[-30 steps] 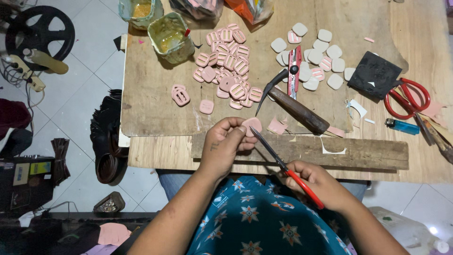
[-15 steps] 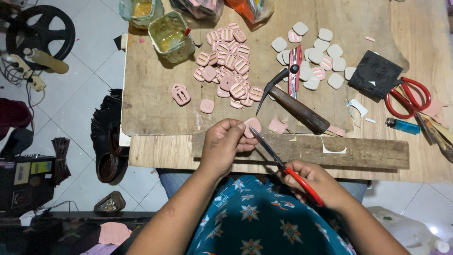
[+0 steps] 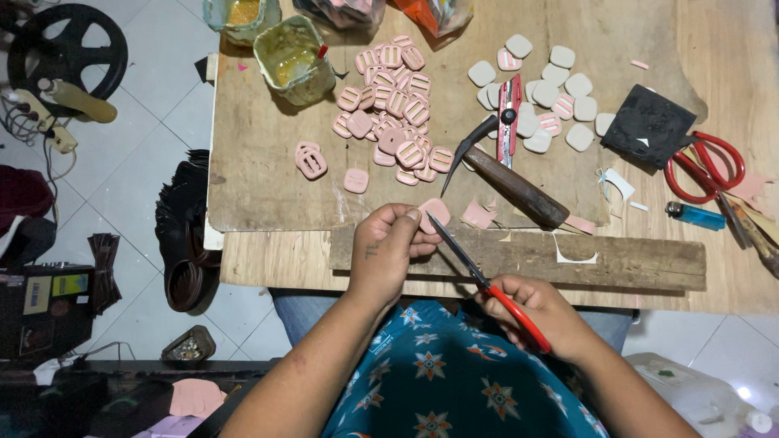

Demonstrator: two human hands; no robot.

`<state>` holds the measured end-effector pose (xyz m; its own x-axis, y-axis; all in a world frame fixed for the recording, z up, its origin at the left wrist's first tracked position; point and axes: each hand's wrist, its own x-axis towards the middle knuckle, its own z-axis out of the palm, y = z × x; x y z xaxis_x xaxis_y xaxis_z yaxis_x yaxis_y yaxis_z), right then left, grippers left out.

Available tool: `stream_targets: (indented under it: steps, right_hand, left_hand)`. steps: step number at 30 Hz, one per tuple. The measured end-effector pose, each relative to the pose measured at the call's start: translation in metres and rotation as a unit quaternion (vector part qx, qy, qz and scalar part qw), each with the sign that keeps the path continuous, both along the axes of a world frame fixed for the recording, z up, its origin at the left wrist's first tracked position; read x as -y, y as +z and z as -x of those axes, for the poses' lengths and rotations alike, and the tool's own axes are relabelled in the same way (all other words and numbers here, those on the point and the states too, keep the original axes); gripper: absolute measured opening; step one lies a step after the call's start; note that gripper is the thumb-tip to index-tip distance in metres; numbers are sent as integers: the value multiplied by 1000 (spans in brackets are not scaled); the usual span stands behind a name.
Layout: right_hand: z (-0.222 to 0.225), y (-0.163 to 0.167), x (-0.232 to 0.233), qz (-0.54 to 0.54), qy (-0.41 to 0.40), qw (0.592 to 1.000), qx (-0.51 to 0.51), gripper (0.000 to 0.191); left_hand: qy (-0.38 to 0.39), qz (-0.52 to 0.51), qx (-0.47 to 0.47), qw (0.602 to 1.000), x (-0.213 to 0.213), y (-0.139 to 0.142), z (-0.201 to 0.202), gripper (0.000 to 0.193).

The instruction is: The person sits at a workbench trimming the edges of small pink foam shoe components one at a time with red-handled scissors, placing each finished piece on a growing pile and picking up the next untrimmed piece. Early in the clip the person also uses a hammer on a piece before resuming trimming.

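Here, left hand pinches a small pink rounded leather piece; right hand grips red-handled scissors, blades beside that piece, likely to nick fingertips

Small pink rounded piece, held above the near surface edge; red-handled scissors angled up-left, blade tips apparently meeting its edge.
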<state>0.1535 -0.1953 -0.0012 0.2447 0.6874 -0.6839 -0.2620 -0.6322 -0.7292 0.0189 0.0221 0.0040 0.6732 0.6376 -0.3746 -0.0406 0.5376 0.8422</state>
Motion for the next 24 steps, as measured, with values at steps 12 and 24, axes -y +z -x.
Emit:
stream_targets:
  steps: [12, 24]
  right_hand:
    - [8, -8, 0, -24, -4, 998, 60, 22]
    - [0, 8, 0, -11, 95, 992, 86, 33]
  left_hand:
    - [7, -6, 2, 1000, 1, -3, 1, 20]
    - [20, 30, 68, 997, 0, 5, -2, 25]
